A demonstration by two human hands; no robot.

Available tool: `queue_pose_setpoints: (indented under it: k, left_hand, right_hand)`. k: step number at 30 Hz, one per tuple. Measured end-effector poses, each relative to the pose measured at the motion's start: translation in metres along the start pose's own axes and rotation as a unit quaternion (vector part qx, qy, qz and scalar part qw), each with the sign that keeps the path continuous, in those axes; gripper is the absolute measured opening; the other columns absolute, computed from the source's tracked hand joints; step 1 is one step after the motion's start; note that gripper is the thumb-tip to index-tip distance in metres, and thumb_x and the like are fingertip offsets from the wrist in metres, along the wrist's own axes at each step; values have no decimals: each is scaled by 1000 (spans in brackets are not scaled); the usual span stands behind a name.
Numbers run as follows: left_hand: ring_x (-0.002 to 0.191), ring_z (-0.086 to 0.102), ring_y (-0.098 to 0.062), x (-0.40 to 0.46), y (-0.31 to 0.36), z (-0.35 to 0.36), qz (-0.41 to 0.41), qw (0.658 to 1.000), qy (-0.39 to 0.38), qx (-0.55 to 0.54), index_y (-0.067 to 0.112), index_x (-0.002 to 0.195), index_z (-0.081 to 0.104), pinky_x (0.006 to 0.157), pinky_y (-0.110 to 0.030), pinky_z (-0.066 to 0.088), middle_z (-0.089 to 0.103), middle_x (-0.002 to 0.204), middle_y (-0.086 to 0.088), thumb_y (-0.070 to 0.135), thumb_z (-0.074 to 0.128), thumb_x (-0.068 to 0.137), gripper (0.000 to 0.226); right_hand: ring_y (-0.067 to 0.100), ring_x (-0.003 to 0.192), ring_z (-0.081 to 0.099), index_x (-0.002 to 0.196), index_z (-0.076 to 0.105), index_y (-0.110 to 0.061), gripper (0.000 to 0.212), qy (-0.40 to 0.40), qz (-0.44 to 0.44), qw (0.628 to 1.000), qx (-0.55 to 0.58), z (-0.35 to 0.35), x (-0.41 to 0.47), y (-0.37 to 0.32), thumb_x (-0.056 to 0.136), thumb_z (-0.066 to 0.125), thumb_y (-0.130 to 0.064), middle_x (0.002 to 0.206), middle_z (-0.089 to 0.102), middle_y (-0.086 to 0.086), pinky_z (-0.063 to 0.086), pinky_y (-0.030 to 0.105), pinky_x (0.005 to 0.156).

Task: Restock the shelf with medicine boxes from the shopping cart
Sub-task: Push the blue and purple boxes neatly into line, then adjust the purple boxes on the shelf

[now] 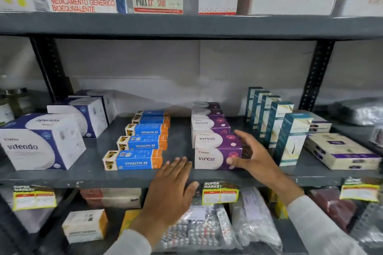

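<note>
While spread flat over shelf [62,178] front edge, left hand [170,190] empty | right hand [251,154] open, thumb touching front Virest box [215,158] | bare gap between Virest and Vivalyn boxes [133,160]

Five Vivalyn boxes [133,162], five teal cartons [291,139], perhaps five Virest boxes [217,158].
</note>
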State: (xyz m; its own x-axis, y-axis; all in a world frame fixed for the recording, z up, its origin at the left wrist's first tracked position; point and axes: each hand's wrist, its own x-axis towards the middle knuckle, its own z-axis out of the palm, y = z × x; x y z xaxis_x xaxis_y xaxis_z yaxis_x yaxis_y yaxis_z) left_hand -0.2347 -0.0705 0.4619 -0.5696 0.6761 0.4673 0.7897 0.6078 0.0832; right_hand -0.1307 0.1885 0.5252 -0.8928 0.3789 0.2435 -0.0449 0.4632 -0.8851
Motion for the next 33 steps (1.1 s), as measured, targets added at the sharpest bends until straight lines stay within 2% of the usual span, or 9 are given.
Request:
queue_pose_setpoints:
  k: [2,5,8,14,23,26,29,31,33]
  left_hand:
    - [151,36,-19,0,1,-2,-4,1000,0,-4,17,153,45,127,-39,18,44,161,-3,57,30,104,65]
    - [154,29,-16,-1,4,-2,-13,1000,-12,-19,19,157,38,128,-39,16,38,164,0,59,27,103,68]
    - [152,32,-16,1,4,0,-20,1000,-7,-18,19,155,42,127,-41,21,41,162,-1,60,30,103,68]
    - [150,37,-17,1,4,4,-35,999,-12,-16,19,153,45,125,-44,27,46,160,-1,60,31,101,68]
    - [150,37,-17,1,2,5,-32,999,-5,-10,18,153,46,126,-40,24,46,160,0,64,29,100,72]
    - [151,30,-11,-4,3,-3,-40,998,4,-57,20,157,40,125,-35,18,39,163,3,64,33,100,72]
    - [145,35,-5,-12,16,-22,-89,979,82,-166,24,154,45,118,-32,29,42,158,9,55,48,96,66]
    - [134,52,-10,-11,35,-35,-96,957,170,-216,19,143,59,108,-33,43,60,145,1,42,54,95,54]
    - [123,61,-12,-3,63,-41,-47,944,227,-233,11,134,67,101,-29,50,69,133,-1,34,54,95,47]
  right_hand:
    - [3,116,66,145,46,-37,104,-25,-11,999,30,0,3,-1,55,94,-54,137,61,-8,59,41,98]
    - [10,118,66,147,45,-33,92,-51,-11,996,77,0,4,0,67,91,-30,138,60,-1,62,43,89]
    - [10,119,66,150,43,-31,89,-57,-12,995,84,0,4,4,73,86,-18,138,59,0,63,37,84]
    - [0,112,68,151,38,-37,86,-38,-25,998,34,5,2,3,80,85,-24,129,63,-14,61,26,86]
    - [10,123,63,153,34,-41,92,-46,-27,998,29,4,1,5,76,84,-37,139,57,-10,61,33,93]
    - [9,137,52,155,26,-45,102,-47,-29,998,28,2,-5,5,73,86,-41,147,51,-16,55,39,104]
    - [5,138,50,156,32,-40,90,20,-59,998,2,-14,-27,6,82,83,-34,150,52,-12,52,34,107]
    - [5,118,66,147,51,-33,65,111,-100,989,-17,-33,-48,3,89,77,-20,132,67,-10,58,28,93]
    - [13,95,73,128,67,-27,41,233,-127,964,-24,-55,-64,3,91,72,-10,108,75,-8,62,30,79]
